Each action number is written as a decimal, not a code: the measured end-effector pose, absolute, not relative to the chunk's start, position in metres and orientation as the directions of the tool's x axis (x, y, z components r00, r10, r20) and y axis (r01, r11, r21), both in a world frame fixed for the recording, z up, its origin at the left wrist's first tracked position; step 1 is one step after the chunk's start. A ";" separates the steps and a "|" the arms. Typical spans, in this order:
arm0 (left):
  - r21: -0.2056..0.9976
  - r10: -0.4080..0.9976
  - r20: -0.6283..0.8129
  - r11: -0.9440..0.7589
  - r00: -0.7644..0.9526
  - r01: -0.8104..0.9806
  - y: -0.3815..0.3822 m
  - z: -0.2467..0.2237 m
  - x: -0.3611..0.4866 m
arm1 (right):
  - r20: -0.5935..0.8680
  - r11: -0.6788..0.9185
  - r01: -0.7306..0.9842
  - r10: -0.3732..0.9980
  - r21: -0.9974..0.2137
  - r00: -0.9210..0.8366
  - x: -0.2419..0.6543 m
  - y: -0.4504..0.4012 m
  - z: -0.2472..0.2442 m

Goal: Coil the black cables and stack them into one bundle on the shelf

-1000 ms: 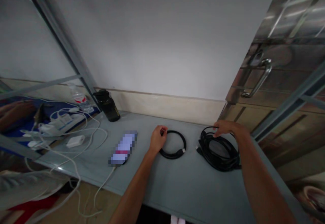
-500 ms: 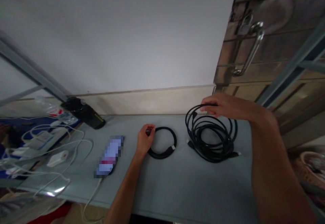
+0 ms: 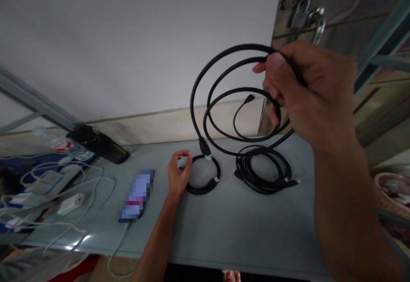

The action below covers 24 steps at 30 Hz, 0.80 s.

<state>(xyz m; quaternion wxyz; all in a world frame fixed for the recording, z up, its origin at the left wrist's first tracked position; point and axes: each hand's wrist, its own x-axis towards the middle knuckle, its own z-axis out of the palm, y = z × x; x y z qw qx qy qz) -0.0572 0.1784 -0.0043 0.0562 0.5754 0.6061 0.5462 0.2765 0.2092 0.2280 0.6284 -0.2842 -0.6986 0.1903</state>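
Note:
My right hand (image 3: 297,81) is closed around a loosely looped black cable (image 3: 224,51), raised in front of the wall. One plug of it hangs over a small coil of black cable (image 3: 205,192) on the grey tabletop (image 3: 237,231); its other plug dangles near the wall. Beside the small coil's left edge, my left hand (image 3: 179,171) rests with fingers loosely curled and a gap between thumb and forefinger. A black plug end shows partly behind the left thumb. Below my right hand lies a larger bundle of black cable (image 3: 265,184) with several plug ends.
A phone (image 3: 137,194) with a white cable lies left of my left arm. Further left are a black bottle (image 3: 99,143), a clear plastic bottle (image 3: 60,143), a white charger (image 3: 70,204) and tangled white cables. Metal frame bars flank the table, and a wall stands behind.
My right hand has lifted one looped black cable up off the larger bundle, toward me. My left hand's fingers have loosened a little beside the small coil. The view has shifted slightly.

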 end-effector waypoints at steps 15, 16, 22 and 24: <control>0.741 0.985 -0.094 0.167 0.146 -0.651 0.176 0.022 -0.052 | 0.669 0.773 0.039 0.571 -0.633 -0.476 0.177 0.220 0.171; 0.707 0.978 -0.134 0.206 0.158 -0.677 0.177 0.022 -0.054 | 0.647 0.763 0.047 0.578 -0.645 -0.497 0.171 0.223 0.164; 0.569 0.933 -0.324 0.325 0.158 -0.755 0.183 0.019 -0.057 | 0.508 0.705 0.170 0.637 -0.689 -0.580 0.149 0.250 0.116; 0.511 0.914 -0.368 0.350 0.168 -0.785 0.184 0.019 -0.055 | 0.476 0.715 0.284 0.657 -0.639 -0.585 0.146 0.258 0.103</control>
